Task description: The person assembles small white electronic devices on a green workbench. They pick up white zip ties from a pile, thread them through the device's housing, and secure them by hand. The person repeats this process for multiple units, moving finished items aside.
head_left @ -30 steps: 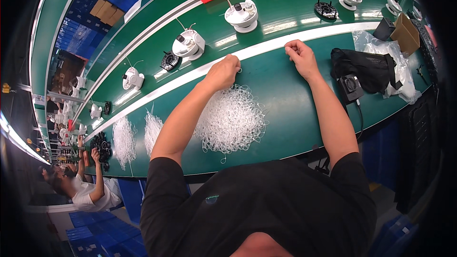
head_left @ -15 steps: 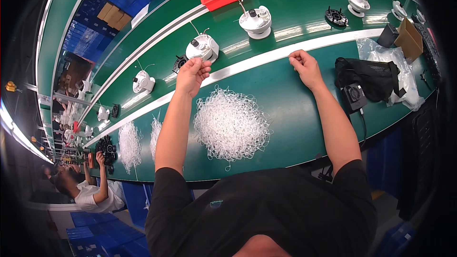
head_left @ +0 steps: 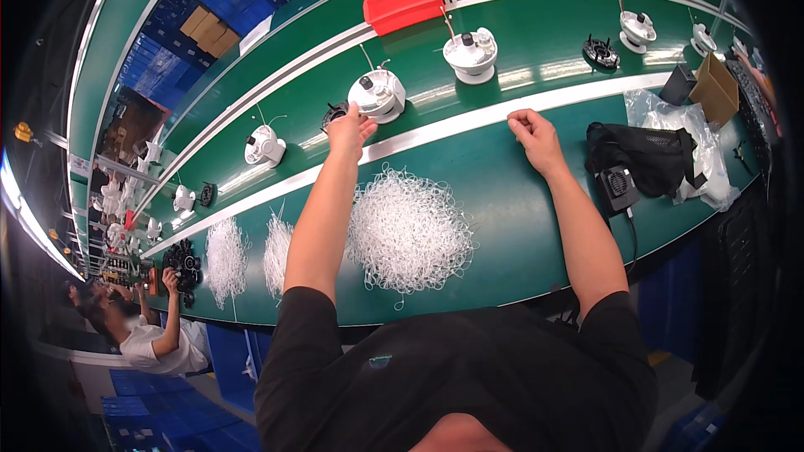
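Note:
My left hand (head_left: 347,130) reaches over the white strip at the belt's edge, fingers apart, up against the near left side of a round white housing (head_left: 377,94) with a black knob and thin upright leads. Whether the fingertips touch it I cannot tell. Partly behind that hand sits a black ring-shaped part (head_left: 332,111). My right hand (head_left: 538,138) hovers near the strip, fingers curled and thumb pressed to the index finger; anything pinched there is too small to make out. Between my forearms lies a large heap of thin white looped cords (head_left: 412,230).
Smaller cord piles (head_left: 226,261) lie to the left. More white housings (head_left: 471,55) and a black part (head_left: 600,53) stand along the green belt. A red tray (head_left: 404,6) sits beyond. At right are a black mesh bag (head_left: 641,155), clear plastic and an open carton (head_left: 714,90). A co-worker (head_left: 159,339) works far left.
My left hand has moved to the housing, and its fingers have spread from a pinch. My right hand keeps its curled pose. The whole view has shifted slightly.

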`<state>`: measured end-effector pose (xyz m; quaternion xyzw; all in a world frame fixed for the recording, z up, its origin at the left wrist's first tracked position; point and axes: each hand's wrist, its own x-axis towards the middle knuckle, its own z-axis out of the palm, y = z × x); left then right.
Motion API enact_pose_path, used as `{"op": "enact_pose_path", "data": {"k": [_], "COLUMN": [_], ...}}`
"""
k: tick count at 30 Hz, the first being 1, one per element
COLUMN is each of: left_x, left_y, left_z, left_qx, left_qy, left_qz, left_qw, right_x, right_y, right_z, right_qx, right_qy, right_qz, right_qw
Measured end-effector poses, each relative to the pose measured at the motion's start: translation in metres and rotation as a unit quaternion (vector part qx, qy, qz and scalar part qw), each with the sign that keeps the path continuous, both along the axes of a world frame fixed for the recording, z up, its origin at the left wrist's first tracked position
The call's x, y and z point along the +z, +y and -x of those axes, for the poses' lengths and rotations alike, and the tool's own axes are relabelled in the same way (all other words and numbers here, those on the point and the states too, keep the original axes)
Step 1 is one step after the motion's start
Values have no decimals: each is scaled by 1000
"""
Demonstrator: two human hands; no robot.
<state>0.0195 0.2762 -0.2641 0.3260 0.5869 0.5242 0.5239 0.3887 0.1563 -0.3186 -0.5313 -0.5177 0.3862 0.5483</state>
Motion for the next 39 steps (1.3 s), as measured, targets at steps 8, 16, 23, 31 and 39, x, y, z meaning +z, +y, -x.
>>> {"op": "enact_pose_path", "data": {"k": [8, 16, 23, 31, 39], "left_x": [-1, 35, 37, 23, 32], "left_y": [4, -83, -117, -130, -110], "left_z": [-30, -93, -117, -124, -110], "left_qx": [-23, -205, -300, -358, -304], "left_qy": [29, 56, 133, 112, 161], "left_qz": [-11, -3, 3, 59, -56], "left_qw": [999, 977, 945, 925, 937], "right_x": [30, 74, 74, 64, 61], "right_y": [-4, 9, 2, -2, -3], "right_z": [21, 37, 9, 8, 16], "right_qx": [8, 105, 143, 109, 123], "right_qy": [-133, 6, 35, 118, 86], "right_qz": [-60, 85, 74, 21, 10], "right_qw": [989, 991, 986, 987, 989]}}
